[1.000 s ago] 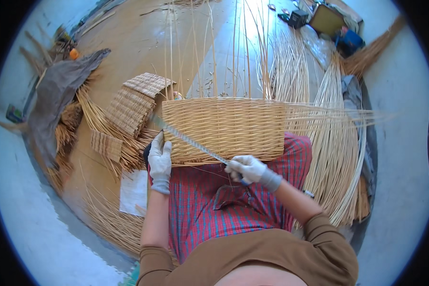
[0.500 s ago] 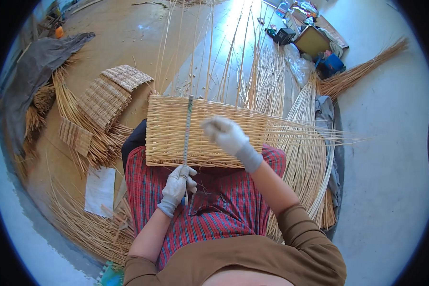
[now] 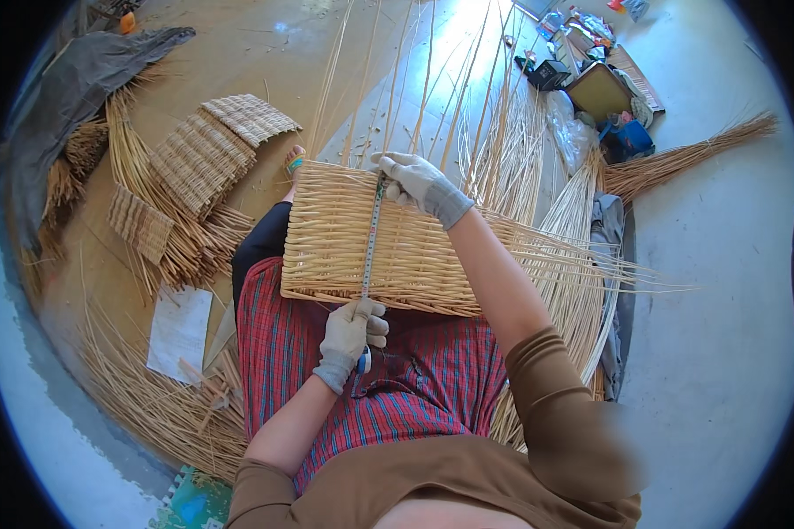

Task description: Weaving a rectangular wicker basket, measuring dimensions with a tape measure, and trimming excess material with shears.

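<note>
A pale woven wicker panel (image 3: 322,234) rests on my lap, with long unwoven canes rising from its far edge and more trailing off its right side. A tape measure (image 3: 371,247) is drawn out across it, from the near edge to the far edge. My left hand (image 3: 351,339), in a white glove, closes round the tape at the near edge; part of a blue case shows beneath it. At the far edge my gloved right hand (image 3: 417,185) has its fingers bent round the tape's end, which they partly hide.
Several woven pieces (image 3: 205,157) lie on cane bundles to the left, near a grey cloth (image 3: 88,75). A paper sheet (image 3: 178,333) lies on the floor. Bundles of pale canes (image 3: 565,264) spread at the right. Boxes, bags and a blue container (image 3: 626,139) stand at the far right.
My right hand has moved from above the middle of the panel to the tape's far end. My left hand still holds the near end. The view has shifted slightly.
</note>
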A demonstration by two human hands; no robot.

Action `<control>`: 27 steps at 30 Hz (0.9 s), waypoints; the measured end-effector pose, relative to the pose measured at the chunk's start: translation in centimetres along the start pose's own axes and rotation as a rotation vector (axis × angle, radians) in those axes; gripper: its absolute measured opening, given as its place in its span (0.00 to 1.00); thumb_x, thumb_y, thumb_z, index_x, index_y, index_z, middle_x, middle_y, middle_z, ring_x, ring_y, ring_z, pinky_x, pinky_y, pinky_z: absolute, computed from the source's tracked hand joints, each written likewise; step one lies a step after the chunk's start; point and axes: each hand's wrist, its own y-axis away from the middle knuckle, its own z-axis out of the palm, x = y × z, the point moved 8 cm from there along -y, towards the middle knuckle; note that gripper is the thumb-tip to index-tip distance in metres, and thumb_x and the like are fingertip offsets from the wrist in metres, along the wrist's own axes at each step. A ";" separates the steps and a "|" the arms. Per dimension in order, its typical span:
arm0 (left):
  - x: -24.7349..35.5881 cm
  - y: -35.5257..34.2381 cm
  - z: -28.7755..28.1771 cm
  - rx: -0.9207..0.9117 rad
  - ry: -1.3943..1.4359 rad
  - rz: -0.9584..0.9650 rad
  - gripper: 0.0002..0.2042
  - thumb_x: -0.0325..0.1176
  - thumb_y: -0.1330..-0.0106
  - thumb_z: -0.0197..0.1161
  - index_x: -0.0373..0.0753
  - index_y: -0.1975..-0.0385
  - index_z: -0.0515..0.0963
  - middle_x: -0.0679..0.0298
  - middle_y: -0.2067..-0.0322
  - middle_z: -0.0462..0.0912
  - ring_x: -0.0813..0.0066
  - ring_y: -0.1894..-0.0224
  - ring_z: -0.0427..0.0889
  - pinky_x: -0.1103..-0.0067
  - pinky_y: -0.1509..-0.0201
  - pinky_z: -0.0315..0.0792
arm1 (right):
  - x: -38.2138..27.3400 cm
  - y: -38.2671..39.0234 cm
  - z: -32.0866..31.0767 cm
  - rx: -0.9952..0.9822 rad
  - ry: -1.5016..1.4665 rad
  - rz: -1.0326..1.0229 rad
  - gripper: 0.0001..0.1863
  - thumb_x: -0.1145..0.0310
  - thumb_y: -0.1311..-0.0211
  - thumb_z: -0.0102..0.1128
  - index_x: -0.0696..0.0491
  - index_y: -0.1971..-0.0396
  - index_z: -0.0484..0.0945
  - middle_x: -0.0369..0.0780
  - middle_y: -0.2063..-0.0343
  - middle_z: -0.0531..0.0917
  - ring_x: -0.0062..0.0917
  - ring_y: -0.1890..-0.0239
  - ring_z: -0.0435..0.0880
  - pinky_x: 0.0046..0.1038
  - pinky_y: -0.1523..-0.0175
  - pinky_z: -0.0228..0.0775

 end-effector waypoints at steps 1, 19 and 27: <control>0.0 -0.1 0.1 0.001 -0.002 -0.007 0.20 0.44 0.21 0.51 0.30 0.57 0.80 0.58 0.75 0.85 0.74 0.79 0.83 0.79 0.72 0.80 | 0.0 0.0 0.0 -0.017 -0.037 -0.019 0.23 0.61 0.23 0.51 0.54 0.33 0.69 0.35 0.62 0.82 0.10 0.79 0.72 0.16 0.78 0.67; -1.3 -0.4 -1.4 -0.059 -0.007 0.129 0.15 0.38 0.21 0.47 0.32 0.51 0.73 0.63 0.78 0.77 0.76 0.80 0.75 0.78 0.76 0.73 | 0.4 -0.4 -0.5 0.083 0.149 -0.023 0.19 0.54 0.25 0.56 0.42 0.39 0.78 0.28 0.82 0.79 0.09 0.84 0.71 0.15 0.79 0.63; -1.5 -0.7 -1.5 -0.066 -0.021 0.138 0.13 0.37 0.22 0.47 0.35 0.56 0.75 0.67 0.80 0.72 0.80 0.78 0.72 0.82 0.78 0.66 | 0.1 -0.1 -0.1 0.051 0.085 -0.058 0.22 0.55 0.26 0.58 0.42 0.37 0.75 0.28 0.82 0.79 0.08 0.85 0.71 0.14 0.80 0.63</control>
